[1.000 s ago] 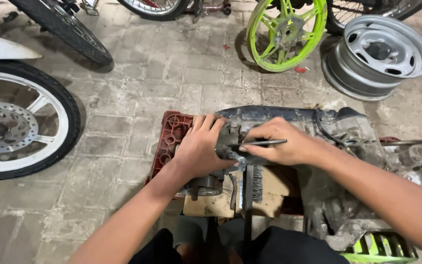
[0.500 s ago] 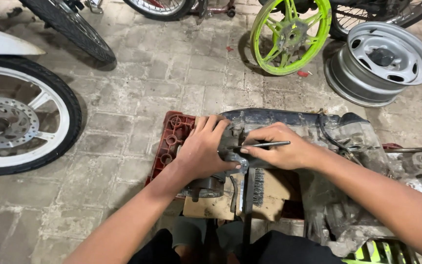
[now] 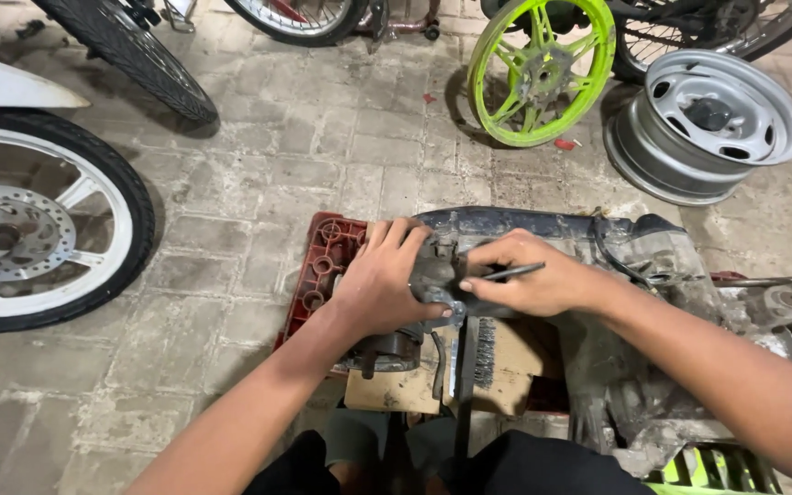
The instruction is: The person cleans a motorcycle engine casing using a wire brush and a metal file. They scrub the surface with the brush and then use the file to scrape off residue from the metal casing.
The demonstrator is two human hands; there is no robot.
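Head view: the left hand (image 3: 382, 284) wraps a small grey metal part (image 3: 434, 275) lying on top of the engine (image 3: 616, 266), at its near-left end. The right hand (image 3: 529, 275), just right of the part, pinches a thin dark tool (image 3: 513, 271) (tip hidden by the fingers). A red crate (image 3: 323, 266) lies left of the engine, a green wheel (image 3: 543, 69) and a steel rim (image 3: 708, 119) beyond it.

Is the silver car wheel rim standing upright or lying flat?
Tipped: the silver rim leans at an angle on the paved floor, its face turned up toward the camera.
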